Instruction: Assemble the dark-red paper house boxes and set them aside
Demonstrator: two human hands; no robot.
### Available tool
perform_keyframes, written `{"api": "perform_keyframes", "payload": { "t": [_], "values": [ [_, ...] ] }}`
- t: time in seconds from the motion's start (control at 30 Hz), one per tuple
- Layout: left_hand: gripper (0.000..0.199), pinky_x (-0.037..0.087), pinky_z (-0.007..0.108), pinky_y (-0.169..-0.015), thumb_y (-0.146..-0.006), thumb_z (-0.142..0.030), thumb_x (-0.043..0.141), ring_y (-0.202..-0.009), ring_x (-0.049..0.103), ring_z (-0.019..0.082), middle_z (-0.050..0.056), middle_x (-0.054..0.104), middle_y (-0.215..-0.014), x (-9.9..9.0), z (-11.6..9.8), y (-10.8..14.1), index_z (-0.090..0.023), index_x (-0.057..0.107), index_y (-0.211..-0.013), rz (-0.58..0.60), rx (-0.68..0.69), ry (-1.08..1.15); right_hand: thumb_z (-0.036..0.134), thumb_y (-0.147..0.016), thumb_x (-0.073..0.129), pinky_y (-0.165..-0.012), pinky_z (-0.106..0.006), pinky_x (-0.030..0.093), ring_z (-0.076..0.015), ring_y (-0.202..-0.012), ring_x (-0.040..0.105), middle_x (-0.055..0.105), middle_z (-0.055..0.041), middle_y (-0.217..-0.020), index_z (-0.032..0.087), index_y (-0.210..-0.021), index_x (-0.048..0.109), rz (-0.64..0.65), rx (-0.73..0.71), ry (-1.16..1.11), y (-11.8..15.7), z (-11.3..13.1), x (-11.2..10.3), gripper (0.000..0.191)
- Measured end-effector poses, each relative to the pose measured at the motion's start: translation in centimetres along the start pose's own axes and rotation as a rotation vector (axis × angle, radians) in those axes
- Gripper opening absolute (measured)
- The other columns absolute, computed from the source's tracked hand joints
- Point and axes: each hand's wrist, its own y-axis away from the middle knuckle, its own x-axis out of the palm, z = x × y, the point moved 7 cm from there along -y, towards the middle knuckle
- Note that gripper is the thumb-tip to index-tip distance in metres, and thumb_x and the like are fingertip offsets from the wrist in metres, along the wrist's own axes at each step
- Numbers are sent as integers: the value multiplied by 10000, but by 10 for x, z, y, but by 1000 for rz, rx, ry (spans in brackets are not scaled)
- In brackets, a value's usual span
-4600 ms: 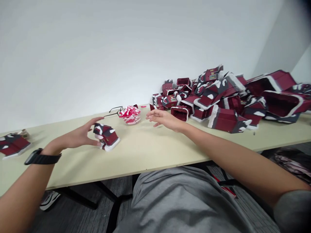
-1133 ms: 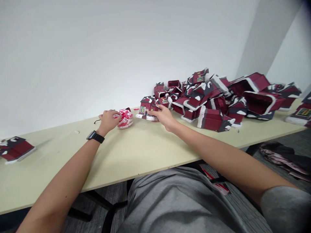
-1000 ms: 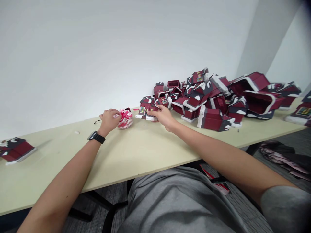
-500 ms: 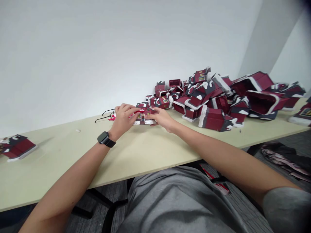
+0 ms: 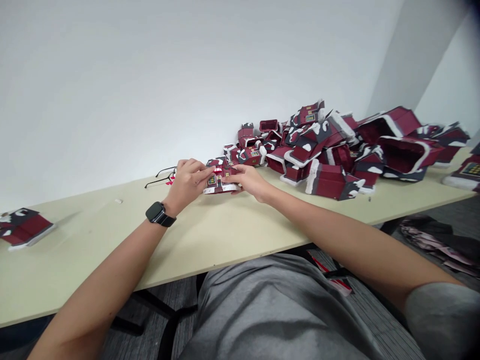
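Two hands on 1 small card house (image 5: 218,183), which sits upright on its white base at mid-frame, near the far edge of the pale surface (image 5: 93,235). L hand (image 5: 187,182), w/ a black smartwatch (image 5: 159,214) on the wrist, reaches in from the left; its fingers (image 5: 200,171) curl over the dark roof w/ white snow patches, tips pressing on it. R hand (image 5: 249,182) comes from the right, fingers (image 5: 233,180) close together and pressed to the house's right end, so it's held between both hands. Can't tell if it's lifted, but the base looks to be on the surface. Lit yellow windows face me. Just behind L hand: black-framed glasses (image 5: 161,177) and a red-and-white scrap (image 5: 171,181), mostly hidden. Big heap of similar red houses (image 5: 318,145), many tipped over or open side up, fills the upper right, just beside R hand. 1 lone house (image 5: 23,227) lies at far left, another (image 5: 463,180) at the right edge. Step looks like handling 1 house w/ both hands, apart from the heap. Next move calls for an even grip, as the card looks thin, and care around the glasses.
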Motion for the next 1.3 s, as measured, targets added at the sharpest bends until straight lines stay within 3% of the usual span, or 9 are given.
{"api": "perform_keyframes", "payload": {
  "t": [0.13,0.4,0.63,0.83,0.9,1.07,1.13,1.2,1.3],
  "values": [
    [249,399,352,-827,-1021,-233,560,-831,558,146,43,703,-836,2,0,4,-251,809,-1026,-69,73,3,291,-752,843,-643,-244,617,-164,-916,707,731,-85,-1154,161,-1116,689,7,-7,28,-2,-1,-1,416],
    [336,399,325,-740,-961,-112,503,-755,492,153,61,661,-763,2,-6,6,-219,821,-958,-117,55,-25,238,-781,823,-622,-249,607,-167,-886,723,744,-90,-1138,148,-1091,675,12,6,27,-1,-3,5,355],
    [289,461,317,-755,-937,-138,537,-775,574,144,58,694,-785,10,3,12,-190,810,-859,-138,-111,34,228,-771,837,-629,-256,606,-162,-836,724,749,-111,-1117,127,-1098,696,10,19,24,0,-3,4,370],
    [294,453,351,-788,-979,-133,504,-786,564,171,66,686,-756,16,-15,19,-173,795,-970,-86,76,-125,218,-762,833,-665,-235,616,-152,-880,720,752,-92,-1130,146,-1139,691,17,-4,52,-3,-9,3,409],
    [294,450,361,-806,-994,-147,502,-817,571,182,73,705,-795,16,-15,18,-177,793,-1032,-69,71,-148,218,-767,829,-680,-256,631,-157,-906,722,748,-85,-1151,157,-1139,684,22,-1,21,-2,-9,2,404],
    [298,449,360,-828,-1028,-286,523,-842,607,181,71,735,-843,10,-1,11,-209,805,-973,-31,-82,-5,250,-773,838,-677,-246,620,-161,-929,714,745,-86,-1147,144,-1116,694,20,6,42,-1,-5,0,386],
    [316,474,372,-909,-1020,-419,569,-959,641,196,82,768,-1006,2,5,9,-210,792,-1099,-65,-198,86,257,-784,832,-685,-233,602,-149,-908,711,748,-84,-1144,145,-1137,686,21,-27,54,-3,-5,2,398],
    [506,483,386,-994,-985,-564,600,-1114,643,224,104,738,-1244,-2,11,8,-198,708,-1317,-69,-361,175,250,-791,824,-721,-230,585,-139,-890,712,754,-75,-1131,153,-1182,670,23,-94,91,-4,-6,4,431],
    [706,507,367,-912,-927,-709,588,-1049,664,233,120,719,-1246,9,17,11,-170,639,-1380,117,-619,279,275,-765,850,-794,-240,557,-146,-908,706,755,-64,-1077,144,-1208,667,-17,-251,295,-1,-2,5,497]
  ]
}}
